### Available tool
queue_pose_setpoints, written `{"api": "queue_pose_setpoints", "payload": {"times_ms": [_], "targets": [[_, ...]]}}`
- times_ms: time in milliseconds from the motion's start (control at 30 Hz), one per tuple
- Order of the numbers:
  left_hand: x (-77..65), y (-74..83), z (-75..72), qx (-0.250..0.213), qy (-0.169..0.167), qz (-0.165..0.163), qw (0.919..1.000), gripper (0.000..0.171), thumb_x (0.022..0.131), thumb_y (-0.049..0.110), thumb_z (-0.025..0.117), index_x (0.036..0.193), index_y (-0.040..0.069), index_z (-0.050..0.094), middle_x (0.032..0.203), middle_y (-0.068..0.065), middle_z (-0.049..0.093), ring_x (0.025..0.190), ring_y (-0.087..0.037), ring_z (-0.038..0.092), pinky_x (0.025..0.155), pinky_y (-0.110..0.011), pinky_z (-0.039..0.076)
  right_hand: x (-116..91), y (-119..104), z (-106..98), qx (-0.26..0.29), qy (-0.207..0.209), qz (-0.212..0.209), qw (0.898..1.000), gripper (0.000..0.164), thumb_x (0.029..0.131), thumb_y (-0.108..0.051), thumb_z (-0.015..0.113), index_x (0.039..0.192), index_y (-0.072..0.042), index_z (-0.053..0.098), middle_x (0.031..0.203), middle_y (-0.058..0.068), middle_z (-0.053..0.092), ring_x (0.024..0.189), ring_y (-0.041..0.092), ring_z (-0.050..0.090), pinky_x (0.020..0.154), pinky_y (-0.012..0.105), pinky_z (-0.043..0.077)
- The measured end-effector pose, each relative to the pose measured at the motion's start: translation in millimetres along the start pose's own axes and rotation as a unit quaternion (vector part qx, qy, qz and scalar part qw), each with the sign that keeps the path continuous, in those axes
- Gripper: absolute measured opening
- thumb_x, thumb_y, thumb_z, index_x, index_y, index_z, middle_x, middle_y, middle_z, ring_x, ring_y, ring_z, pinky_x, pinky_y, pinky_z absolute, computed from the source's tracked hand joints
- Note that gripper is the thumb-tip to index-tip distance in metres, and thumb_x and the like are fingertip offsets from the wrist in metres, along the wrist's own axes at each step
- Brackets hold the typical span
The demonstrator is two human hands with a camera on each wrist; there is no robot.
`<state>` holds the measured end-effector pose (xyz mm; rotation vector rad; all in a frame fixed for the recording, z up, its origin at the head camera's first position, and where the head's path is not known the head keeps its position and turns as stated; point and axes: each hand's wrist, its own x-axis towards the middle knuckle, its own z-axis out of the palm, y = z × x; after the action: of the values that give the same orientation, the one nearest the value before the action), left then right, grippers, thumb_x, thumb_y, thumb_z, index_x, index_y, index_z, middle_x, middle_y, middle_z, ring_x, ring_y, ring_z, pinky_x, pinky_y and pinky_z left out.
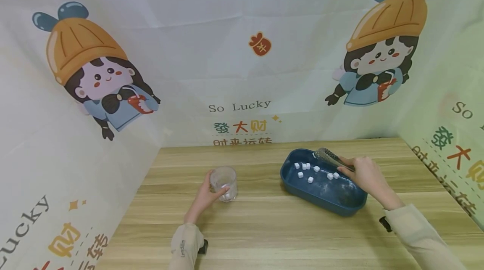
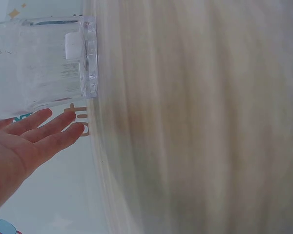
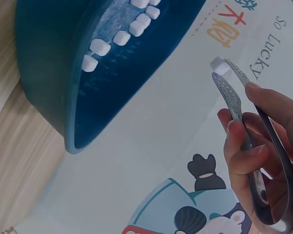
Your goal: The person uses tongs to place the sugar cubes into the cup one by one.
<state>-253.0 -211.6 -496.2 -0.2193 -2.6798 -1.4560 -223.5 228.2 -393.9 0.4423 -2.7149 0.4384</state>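
Observation:
A clear drinking glass (image 1: 224, 181) stands on the table with white cubes (image 1: 227, 194) at its bottom. My left hand (image 1: 206, 198) holds the glass from the left, thumb across its near side. In the left wrist view, several fingers of that hand extend straight beside the glass. My right hand (image 1: 364, 175) grips metal tongs (image 3: 256, 180) with perforated tips, above the right side of a dark blue basin (image 1: 321, 200). One white cube (image 3: 219, 66) sits between the tips of the tongs. Several more white cubes (image 1: 311, 180) lie scattered on the basin's floor.
The wooden table (image 1: 257, 236) meets a printed cloth backdrop (image 1: 242, 76) with cartoon figures at the back and sides. Bare wood lies between the glass and the basin.

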Motion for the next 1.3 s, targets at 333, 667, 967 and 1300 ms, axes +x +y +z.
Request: {"api": "queue_pose_setpoints", "payload": {"times_ms": [333,667,967,1300], "targets": [[-1.6,2.2,-1.5,0.002,0.004,-0.001,1.0000,0.081,0.076,0.029,0.070,0.137,0.002,0.023,0.131,-0.031,0.040,0.117,-0.045,0.043,0.098,-0.053,0.038,3.9,-6.2,-3.4,0.022,0.030,-0.004,0.999,0.036,0.080,-0.021,0.065,0.108,0.001,0.063,0.043,-0.001,0.047,0.037,0.006,0.024,0.037,0.020,0.019],[-0.7,0.7,-0.9,-0.001,0.003,-0.004,1.0000,0.082,0.076,0.029,0.070,0.137,0.002,0.022,0.132,-0.030,0.040,0.118,-0.045,0.042,0.099,-0.054,0.036,8.3,-19.2,-8.3,0.039,0.038,-0.005,0.998,0.039,0.081,-0.025,0.065,0.112,-0.002,0.061,0.039,-0.003,0.040,0.036,0.005,0.022,0.036,0.018,0.019],[-0.1,1.2,-0.1,0.004,0.002,-0.006,1.0000,0.083,0.076,0.030,0.070,0.138,0.002,0.021,0.131,-0.031,0.040,0.118,-0.045,0.043,0.098,-0.053,0.037,13.0,-29.5,-10.2,0.066,0.050,-0.016,0.996,0.038,0.079,-0.022,0.066,0.112,-0.001,0.061,0.040,-0.004,0.041,0.035,0.003,0.021,0.036,0.017,0.021],[-1.5,2.6,0.5,0.004,0.000,-0.007,1.0000,0.083,0.077,0.030,0.069,0.138,0.002,0.021,0.132,-0.031,0.039,0.117,-0.047,0.042,0.097,-0.055,0.037,13.1,-43.5,-14.8,0.097,0.066,-0.027,0.993,0.038,0.079,-0.022,0.066,0.113,-0.004,0.061,0.064,0.011,0.066,0.034,-0.003,0.018,0.035,0.017,0.022]]}}
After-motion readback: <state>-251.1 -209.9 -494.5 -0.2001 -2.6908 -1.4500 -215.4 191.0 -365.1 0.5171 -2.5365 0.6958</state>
